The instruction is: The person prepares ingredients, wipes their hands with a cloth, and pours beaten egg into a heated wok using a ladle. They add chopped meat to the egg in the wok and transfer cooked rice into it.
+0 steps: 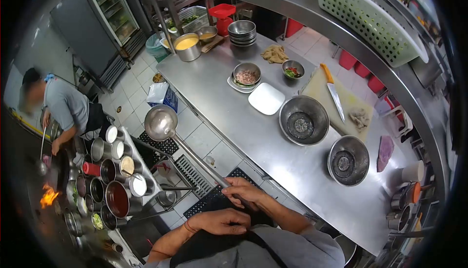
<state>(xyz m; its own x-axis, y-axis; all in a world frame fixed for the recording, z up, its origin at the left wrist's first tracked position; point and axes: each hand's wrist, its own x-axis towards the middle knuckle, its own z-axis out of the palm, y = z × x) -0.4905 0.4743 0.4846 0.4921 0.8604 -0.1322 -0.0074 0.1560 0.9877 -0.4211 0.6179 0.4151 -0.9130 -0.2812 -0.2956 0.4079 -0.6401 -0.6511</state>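
My right hand [242, 193] grips the handle of a large metal ladle [161, 123]. The ladle's round bowl reaches out to the upper left, above the tiled floor. My left hand [223, 221], with a red cord at the wrist, is held close to my apron, just below the right hand. Its fingers are curled in, and nothing shows in them. Right of the ladle is a steel worktable [222, 117] bearing a white square dish [266, 98], a bowl of chopped pinkish food [246, 76] and two wet metal bowls [303, 121].
A knife with an orange handle [335, 95] lies on a cutting board [317, 86]. A pot of yellow liquid [187, 47] stands at the table's far end. At left, several pots and a pan of dark red sauce [117, 199] sit near a flame [48, 197], where a co-worker [73, 107] stands.
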